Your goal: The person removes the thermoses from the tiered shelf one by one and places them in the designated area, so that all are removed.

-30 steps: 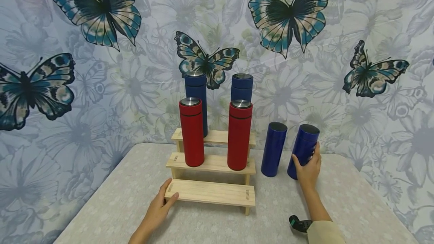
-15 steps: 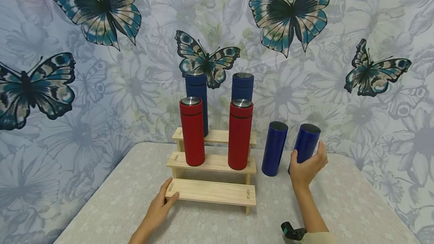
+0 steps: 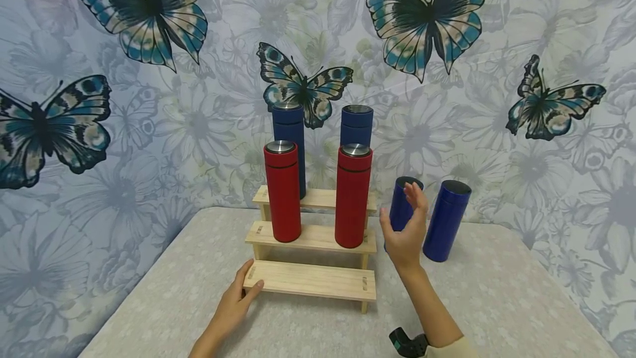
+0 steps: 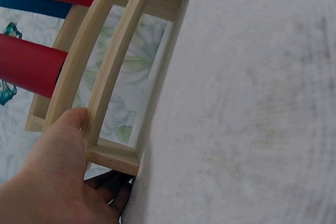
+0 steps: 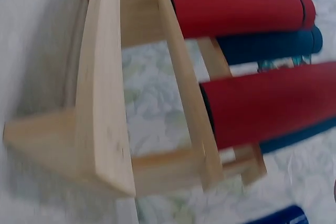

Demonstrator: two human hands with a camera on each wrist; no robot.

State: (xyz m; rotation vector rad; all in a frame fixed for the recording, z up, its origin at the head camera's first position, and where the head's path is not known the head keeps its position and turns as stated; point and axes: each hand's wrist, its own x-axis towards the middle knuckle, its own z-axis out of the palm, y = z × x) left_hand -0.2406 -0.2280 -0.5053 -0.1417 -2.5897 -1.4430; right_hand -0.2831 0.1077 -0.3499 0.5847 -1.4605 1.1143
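Observation:
My left hand (image 3: 231, 303) grips the left end of the lowest shelf of a three-tier wooden display stand (image 3: 318, 280); in the left wrist view its thumb lies against the wood (image 4: 113, 64). Two red vacuum flasks (image 3: 282, 198) (image 3: 353, 198) stand upright on the middle tier. Behind them two dark blue flasks (image 3: 294, 131) (image 3: 356, 126) occupy the top tier. Open, my right hand (image 3: 408, 236) is in front of a glossy blue flask (image 3: 399, 211), hiding part of it; contact cannot be told. Another glossy blue flask (image 3: 447, 222) stands to its right.
The stand and glossy flasks are on a table with a pale patterned cloth (image 3: 169, 291). A butterfly-print backdrop (image 3: 199, 142) rises behind the table. A black strap device (image 3: 408, 341) sits at my right wrist.
My right hand has let go of the right glossy blue flask and moved left, in front of the other one. The left hand has kept its grip on the stand.

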